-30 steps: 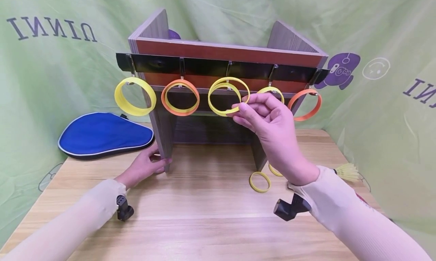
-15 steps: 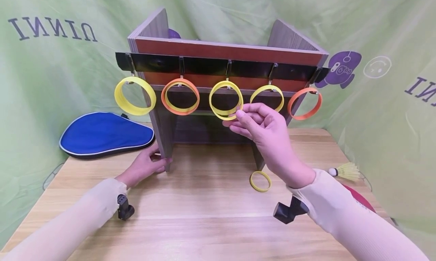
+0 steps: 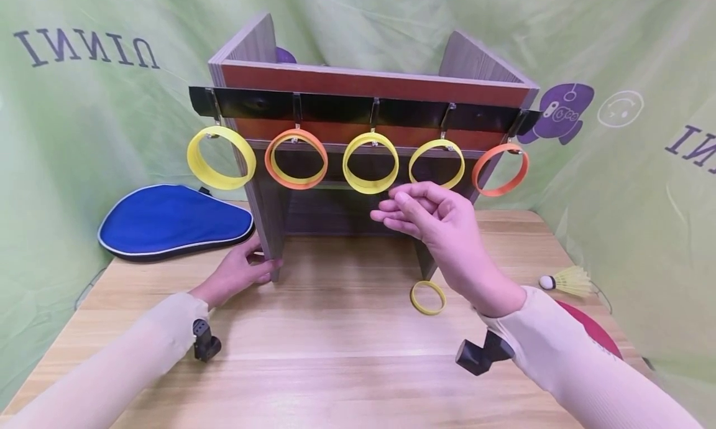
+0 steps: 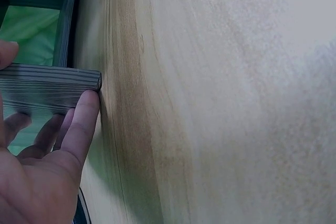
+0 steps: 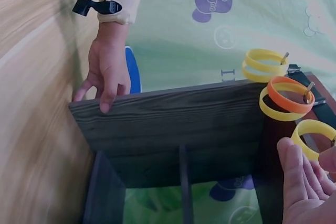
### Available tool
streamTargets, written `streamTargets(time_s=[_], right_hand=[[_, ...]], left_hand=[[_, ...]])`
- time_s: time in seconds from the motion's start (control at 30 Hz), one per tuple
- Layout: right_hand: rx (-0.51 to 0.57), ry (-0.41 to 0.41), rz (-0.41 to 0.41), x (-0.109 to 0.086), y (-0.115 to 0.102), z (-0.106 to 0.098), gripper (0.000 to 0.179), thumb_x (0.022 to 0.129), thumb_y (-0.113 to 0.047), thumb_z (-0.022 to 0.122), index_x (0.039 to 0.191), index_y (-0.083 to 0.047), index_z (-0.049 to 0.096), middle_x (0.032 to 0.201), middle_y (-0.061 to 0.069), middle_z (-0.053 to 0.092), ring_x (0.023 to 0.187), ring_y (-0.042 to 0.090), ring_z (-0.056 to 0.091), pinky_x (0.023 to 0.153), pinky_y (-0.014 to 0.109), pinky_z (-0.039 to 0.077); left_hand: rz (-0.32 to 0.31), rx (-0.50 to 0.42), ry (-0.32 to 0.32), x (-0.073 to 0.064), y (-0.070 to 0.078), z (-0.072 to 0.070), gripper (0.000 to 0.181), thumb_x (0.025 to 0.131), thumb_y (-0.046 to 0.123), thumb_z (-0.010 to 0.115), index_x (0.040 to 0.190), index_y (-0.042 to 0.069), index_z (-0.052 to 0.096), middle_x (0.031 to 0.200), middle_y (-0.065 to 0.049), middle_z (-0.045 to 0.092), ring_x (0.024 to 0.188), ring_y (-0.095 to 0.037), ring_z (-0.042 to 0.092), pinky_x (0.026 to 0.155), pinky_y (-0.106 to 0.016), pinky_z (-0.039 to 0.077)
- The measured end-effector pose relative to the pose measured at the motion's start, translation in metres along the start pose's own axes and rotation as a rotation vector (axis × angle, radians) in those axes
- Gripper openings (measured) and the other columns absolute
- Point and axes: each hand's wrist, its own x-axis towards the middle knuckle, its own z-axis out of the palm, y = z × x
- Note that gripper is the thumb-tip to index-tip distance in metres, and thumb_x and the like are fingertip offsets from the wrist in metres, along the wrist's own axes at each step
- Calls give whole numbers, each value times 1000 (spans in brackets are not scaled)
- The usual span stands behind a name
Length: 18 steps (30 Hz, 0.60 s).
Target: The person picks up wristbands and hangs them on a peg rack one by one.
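A grey wooden shelf [image 3: 268, 193] stands on the table, with a black strip [image 3: 335, 106] of hooks along its front. Yellow and orange wristbands hang from the hooks, among them a yellow wristband [image 3: 371, 186] in the middle and another yellow wristband [image 3: 413, 161] to its right. Just below these two, my right hand [image 3: 442, 221] is raised with nothing in it, fingers loosely bent; the right wrist view shows its fingertips near a hanging yellow band [image 5: 311, 126]. My left hand [image 3: 240, 270] grips the bottom of the shelf's left side panel [image 4: 47, 85], thumb and fingers on opposite faces.
One yellow wristband [image 3: 427, 313] lies on the wooden table [image 3: 313, 367] by the shelf's right foot. A blue paddle case [image 3: 173, 221] is at the left. A shuttlecock [image 3: 567, 282] and a red round-edged object [image 3: 593, 329] lie at the right. Green curtain [image 3: 626, 186] surrounds the table.
My right hand has put a yellow wristband on the middle hook, let go of it and drawn down and slightly right. The left hand has stayed on the panel.
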Motion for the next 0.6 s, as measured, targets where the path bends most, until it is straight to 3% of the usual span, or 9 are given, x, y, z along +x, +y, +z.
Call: streamTargets(time_s=[0.23,0.6], right_hand=[[-5,-52,27,-8,17,-13,15,104,-7,62,114,3,66,95,2,81,90,22,81,88,34,64],[-137,-87,182,-22,59,-48,29,104,-9,62,119,16,57,96,-3,78,91,13,79,87,29,64]], left_hand=[[-1,-16,6,0,1,2,66,97,21,74,154,4,46,140,-29,58,111,-31,62,79,-23,61],[-4,-24,10,0,-2,1,67,97,21,75,154,3,45,141,-29,57,109,-30,63,78,-23,61]])
